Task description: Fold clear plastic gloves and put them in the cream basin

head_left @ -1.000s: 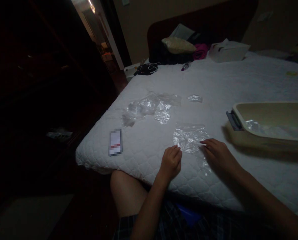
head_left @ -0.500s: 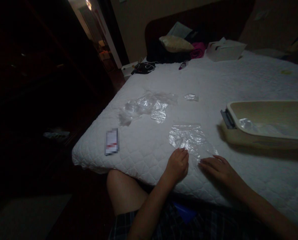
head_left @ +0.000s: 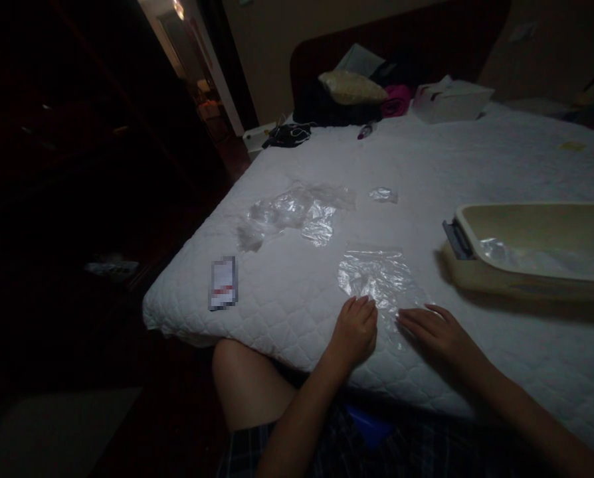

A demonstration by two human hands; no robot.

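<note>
Flat, clear, crinkled plastic bag (head_left: 377, 279) spread on the white quilted mattress (head_left: 476, 172), near its front edge. Left hand (head_left: 355, 330) loosely curled, fingertips resting on the bag's near left corner; right hand (head_left: 434, 332) flat with fingers spread, pressing the near right edge, nothing pinched. Just right, a beige plastic tub (head_left: 526, 265) with clear film inside. Farther back, a heap of crumpled clear plastic bags (head_left: 292, 214). Leftward, 1 small white card (head_left: 223, 283).

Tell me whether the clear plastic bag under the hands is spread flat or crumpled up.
Spread flat: the plastic bag lies as one wrinkled sheet on the bed, both hands at its near edge.
</note>
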